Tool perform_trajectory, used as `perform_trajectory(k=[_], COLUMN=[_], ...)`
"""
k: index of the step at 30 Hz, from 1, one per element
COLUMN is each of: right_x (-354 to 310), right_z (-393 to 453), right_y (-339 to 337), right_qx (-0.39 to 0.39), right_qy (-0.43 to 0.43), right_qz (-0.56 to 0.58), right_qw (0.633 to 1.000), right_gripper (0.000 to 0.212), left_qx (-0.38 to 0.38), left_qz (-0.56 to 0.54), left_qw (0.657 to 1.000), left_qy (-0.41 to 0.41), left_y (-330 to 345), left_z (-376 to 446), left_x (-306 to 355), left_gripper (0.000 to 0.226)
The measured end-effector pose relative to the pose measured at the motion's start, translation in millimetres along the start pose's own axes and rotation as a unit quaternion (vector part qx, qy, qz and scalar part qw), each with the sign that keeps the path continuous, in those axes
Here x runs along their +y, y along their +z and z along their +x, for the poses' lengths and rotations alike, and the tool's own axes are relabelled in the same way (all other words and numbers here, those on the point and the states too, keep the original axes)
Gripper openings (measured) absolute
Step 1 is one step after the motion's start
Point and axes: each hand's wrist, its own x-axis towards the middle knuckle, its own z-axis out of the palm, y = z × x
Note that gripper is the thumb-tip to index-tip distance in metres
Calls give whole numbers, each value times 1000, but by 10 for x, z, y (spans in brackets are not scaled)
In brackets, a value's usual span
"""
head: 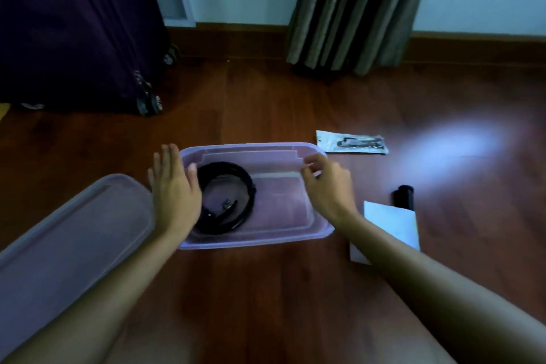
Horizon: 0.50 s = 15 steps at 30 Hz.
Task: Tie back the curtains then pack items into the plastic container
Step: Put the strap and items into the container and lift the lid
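Container: I see the translucent lilac plastic container, rectangular and open-topped, sitting on the reddish-brown wooden floor in the middle of my view.
Contents: a coiled black belt-like strap lies in the container's left half; small metal parts show inside the coil, too blurred for me to name.
Left hand: my left hand is flat with fingers spread and extended, palm down, over the container's left rim; it grips nothing, and I cannot tell whether it touches the rim.
Right hand: my right hand hovers over the container's right side with fingers loosely curled; motion blur hides the fingertips, so I cannot tell if anything is pinched.
Lid: the matching translucent lilac lid lies just left of the container, partly under my left forearm.
Right of container: a white paper sheet or card lies near my right forearm, with a short black cylinder at its far edge.
Packet: a flat clear plastic packet with dark contents lies just beyond the container's far right corner.
Curtain: a striped brown-and-olive curtain hangs gathered against the far wall.
Far left: a dark purple fabric suitcase on wheels.
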Motion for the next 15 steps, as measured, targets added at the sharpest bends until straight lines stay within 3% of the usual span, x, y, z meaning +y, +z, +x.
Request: perform_trajectory(k=[3,6,8,15], right_x=[385,796,980,1164], right_z=[-102,-361,-577,-933], right_y=[-393,-562,-595,-596], right_qx=[128,123,89,26], right_qy=[-2,62,103,151], right_qz=[-71,-177,-215,-226], right_qw=[989,975,967,962], right_gripper=[21,39,55,85], left_qx=[-35,-89,-111,-172], left_qz=[-53,-13,39,124], left_qw=[988,937,902,867], left_qy=[139,337,416,451], left_y=[180,469,648,830], left_z=[-33,-268,-461,-744], left_x=[587,1117,1312,1397], left_gripper=[55,57,56,52])
